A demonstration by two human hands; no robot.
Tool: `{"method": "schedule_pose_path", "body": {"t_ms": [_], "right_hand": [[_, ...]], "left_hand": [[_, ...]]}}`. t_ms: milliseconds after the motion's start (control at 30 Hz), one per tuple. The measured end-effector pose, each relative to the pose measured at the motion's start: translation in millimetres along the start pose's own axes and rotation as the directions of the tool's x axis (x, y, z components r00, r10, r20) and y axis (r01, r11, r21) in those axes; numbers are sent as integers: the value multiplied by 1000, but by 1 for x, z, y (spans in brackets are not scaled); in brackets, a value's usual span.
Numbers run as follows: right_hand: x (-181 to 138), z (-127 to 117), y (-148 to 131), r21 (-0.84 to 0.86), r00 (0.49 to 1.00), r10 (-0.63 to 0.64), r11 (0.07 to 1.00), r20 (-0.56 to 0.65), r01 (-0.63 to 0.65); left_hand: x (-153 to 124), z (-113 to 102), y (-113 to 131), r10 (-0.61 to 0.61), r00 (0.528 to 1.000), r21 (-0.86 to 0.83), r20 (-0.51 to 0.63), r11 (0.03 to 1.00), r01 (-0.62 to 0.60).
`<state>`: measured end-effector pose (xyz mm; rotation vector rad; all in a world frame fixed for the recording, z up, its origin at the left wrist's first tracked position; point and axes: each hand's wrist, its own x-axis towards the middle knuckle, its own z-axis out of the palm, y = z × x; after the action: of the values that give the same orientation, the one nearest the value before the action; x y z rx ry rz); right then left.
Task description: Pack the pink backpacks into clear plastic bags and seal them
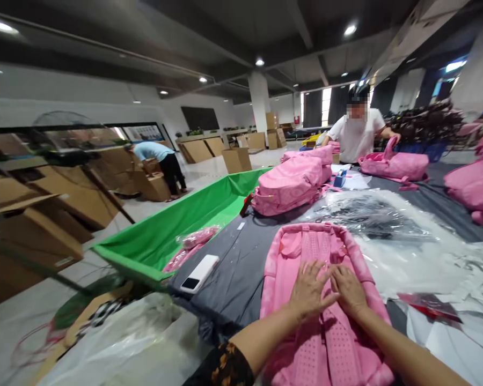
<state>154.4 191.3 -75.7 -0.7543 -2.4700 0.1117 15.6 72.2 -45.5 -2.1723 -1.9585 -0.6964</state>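
Across the frame: grey table, long, running away from camera. Green fabric trough runs along its left edge, with a bagged pink item lying inside. Pile of clear plastic bags covers the table's right side.

Pink backpack lies flat at the near end of the table, mesh back panel up, top end pointing away from camera, and it touches the plastic bags on its right. Second pink backpack sits farther up the table, well apart from the first. Person in a white shirt stands at the far end, hands on another pink bag.

Left hand is palm down on the backpack's back panel, fingers spread and flat, gripping nothing. Right hand is just beside it, also flat on the panel with fingers extended, gripping nothing. The two hands' fingertips nearly meet at the panel's centre.

White phone lies face-up near the table's left edge, left of the backpack and clear of it.
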Motion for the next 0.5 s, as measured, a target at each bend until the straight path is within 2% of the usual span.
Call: {"method": "schedule_pose_path", "body": {"t_ms": [100, 167, 233, 300, 367, 433, 500], "right_hand": [[10, -15, 28, 58, 998, 23, 998, 61, -26], [24, -34, 68, 64, 993, 109, 992, 54, -113], [42, -51, 118, 37, 969, 246, 969, 17, -246], [59, -59, 167, -3, 930, 366, 931, 27, -366], [72, -52, 203, -31, 898, 434, 901, 74, -433], [80, -35, 222, -38, 882, 455, 890, 123, -454], [83, -17, 231, -27, 875, 456, 889, 163, -458]], "left_hand": [[8, -1, -4, -80, 979, -117, 190, 988, 103], [-3, 7, -3, -97, 952, -177, 289, 972, 153], [-19, 21, -5, -84, 949, -185, 304, 972, 145], [-33, 42, -13, -40, 966, -126, 255, 989, 74], [-40, 66, -24, 31, 985, -4, 167, 1000, -31], [-43, 87, -33, 92, 994, 150, 54, 984, -99], [-45, 100, -36, 96, 994, 268, -60, 960, -76]]}}
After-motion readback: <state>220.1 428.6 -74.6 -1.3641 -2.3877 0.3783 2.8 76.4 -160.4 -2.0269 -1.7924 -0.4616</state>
